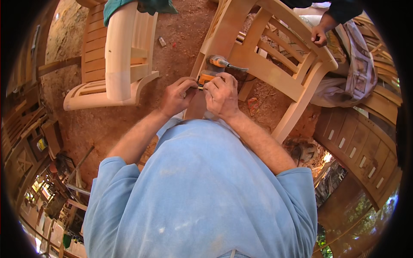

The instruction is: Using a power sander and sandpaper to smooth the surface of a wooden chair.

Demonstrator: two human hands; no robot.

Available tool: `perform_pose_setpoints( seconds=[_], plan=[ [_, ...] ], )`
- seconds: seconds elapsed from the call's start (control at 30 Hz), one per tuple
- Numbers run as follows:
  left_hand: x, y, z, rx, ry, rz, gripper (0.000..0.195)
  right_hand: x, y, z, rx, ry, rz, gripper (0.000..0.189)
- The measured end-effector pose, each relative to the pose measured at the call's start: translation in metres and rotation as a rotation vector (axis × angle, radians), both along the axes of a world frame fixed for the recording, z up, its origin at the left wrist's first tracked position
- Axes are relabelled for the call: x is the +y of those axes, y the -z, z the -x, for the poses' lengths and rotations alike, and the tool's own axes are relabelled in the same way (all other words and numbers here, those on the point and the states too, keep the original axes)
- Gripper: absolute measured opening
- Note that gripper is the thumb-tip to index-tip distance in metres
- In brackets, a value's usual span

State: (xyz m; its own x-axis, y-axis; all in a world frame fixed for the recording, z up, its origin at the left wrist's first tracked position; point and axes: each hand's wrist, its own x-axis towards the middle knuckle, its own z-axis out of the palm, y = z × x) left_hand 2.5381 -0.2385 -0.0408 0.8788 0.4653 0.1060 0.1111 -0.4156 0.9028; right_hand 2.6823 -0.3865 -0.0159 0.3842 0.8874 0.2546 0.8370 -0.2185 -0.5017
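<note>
An orange and black electric sander (208,77) lies on a wooden board in front of my body, its cable end pointing right. My left hand (180,96) is at the sander's near left edge, thumb and fingers bent together. On the near right edge, my right hand (222,93) has its fingers curled over the orange body. Both hands meet at the tool's near end, where a dark part and a pale edge show; the exact grip of the fingertips is partly hidden. A strip of brown board (196,106) runs from the sander towards my shirt.
A slatted wooden bench frame (274,58) stands right, with another person's hand (318,35) by its top rail. A pale wooden chair or bench (117,58) stands left, a green cloth on it. Wooden panels (358,151) lie farther right, and a small cylinder (162,41) on the dirt floor.
</note>
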Motion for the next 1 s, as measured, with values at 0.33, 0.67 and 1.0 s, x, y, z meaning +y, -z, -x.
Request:
perform_pose_setpoints(
  seconds=[0.33, 0.67, 1.0],
  plan=[
    [0.006, 0.006, -0.004, -0.039, 0.075, -0.073, 0.02, -0.004, 0.005, 0.0, -0.06, -0.014, -0.02, 0.013],
    [0.011, -0.003, -0.012, 0.029, 0.094, -0.04, 0.016, -0.004, 0.011, 0.0, -0.011, 0.04, -0.053, 0.014],
    [0.008, -0.011, -0.016, 0.183, 0.064, 0.133, 0.012, -0.015, 0.014, 0.0, 0.244, 0.333, -0.006, 0.074]
  ],
)
